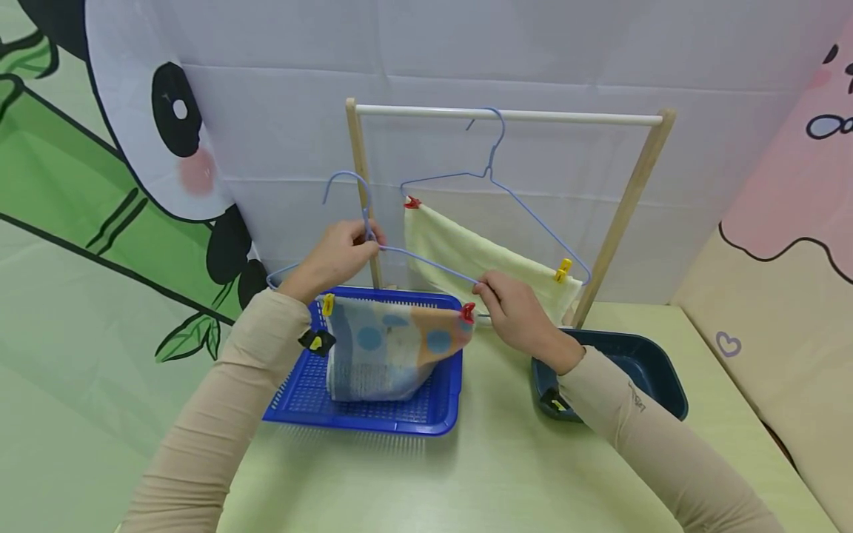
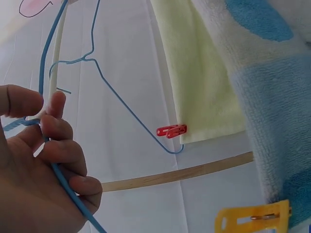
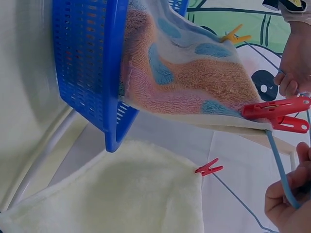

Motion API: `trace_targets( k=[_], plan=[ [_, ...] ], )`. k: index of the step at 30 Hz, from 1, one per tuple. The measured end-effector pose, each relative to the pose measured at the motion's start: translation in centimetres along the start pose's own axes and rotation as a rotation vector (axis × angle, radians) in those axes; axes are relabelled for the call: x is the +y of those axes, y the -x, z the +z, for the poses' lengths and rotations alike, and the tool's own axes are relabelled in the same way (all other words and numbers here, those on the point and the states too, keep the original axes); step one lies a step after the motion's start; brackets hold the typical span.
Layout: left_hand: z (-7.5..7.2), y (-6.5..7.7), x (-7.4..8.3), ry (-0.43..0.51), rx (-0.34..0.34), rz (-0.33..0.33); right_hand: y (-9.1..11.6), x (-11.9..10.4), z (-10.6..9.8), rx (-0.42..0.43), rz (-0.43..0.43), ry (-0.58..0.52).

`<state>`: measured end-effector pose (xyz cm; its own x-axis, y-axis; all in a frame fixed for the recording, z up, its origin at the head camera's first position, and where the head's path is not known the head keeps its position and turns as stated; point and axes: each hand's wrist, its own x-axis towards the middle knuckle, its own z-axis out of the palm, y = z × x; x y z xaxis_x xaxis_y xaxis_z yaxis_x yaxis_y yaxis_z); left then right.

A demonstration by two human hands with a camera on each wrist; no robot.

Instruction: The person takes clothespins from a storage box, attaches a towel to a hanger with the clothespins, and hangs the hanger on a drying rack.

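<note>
My left hand (image 1: 336, 259) grips a blue wire hanger (image 1: 429, 262) at the neck below its hook. My right hand (image 1: 516, 311) holds the same hanger by its right sloping arm. From the hanger hangs a patterned towel (image 1: 380, 352) with blue spots and an orange-brown patch. A yellow clothespin (image 1: 328, 304) fastens the towel's left corner, and a red clothespin (image 3: 277, 114) its right corner. Below and behind the towel is a blue perforated basket (image 1: 413, 428); whether the towel's lower edge touches it, I cannot tell.
Behind stands a wooden rack with a white rod (image 1: 573, 117). Another blue hanger (image 1: 490, 172) hooks over the rod, carrying a pale yellow towel (image 1: 466, 252) on red and yellow clothespins. A dark tray (image 1: 676, 392) sits at the right, partly behind my right forearm.
</note>
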<state>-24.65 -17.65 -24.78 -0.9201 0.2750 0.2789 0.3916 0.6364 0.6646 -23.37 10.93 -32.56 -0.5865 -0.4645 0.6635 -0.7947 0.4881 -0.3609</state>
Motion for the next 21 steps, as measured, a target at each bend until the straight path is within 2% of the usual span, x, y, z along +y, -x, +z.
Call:
trace_targets(
  k=[5, 9, 21],
  plan=[
    [0.0, 0.1, -0.4, 0.021, 0.035, 0.005, 0.1, 0.0, -0.1, 0.029, -0.012, 0.014],
    [-0.1, 0.1, -0.8, 0.038, 0.050, 0.019, 0.2, 0.0, -0.3, 0.037, 0.011, 0.015],
    [-0.3, 0.2, -1.6, 0.052, 0.116, -0.018, 0.5, -0.5, -1.3, 0.065, 0.038, 0.023]
  ],
)
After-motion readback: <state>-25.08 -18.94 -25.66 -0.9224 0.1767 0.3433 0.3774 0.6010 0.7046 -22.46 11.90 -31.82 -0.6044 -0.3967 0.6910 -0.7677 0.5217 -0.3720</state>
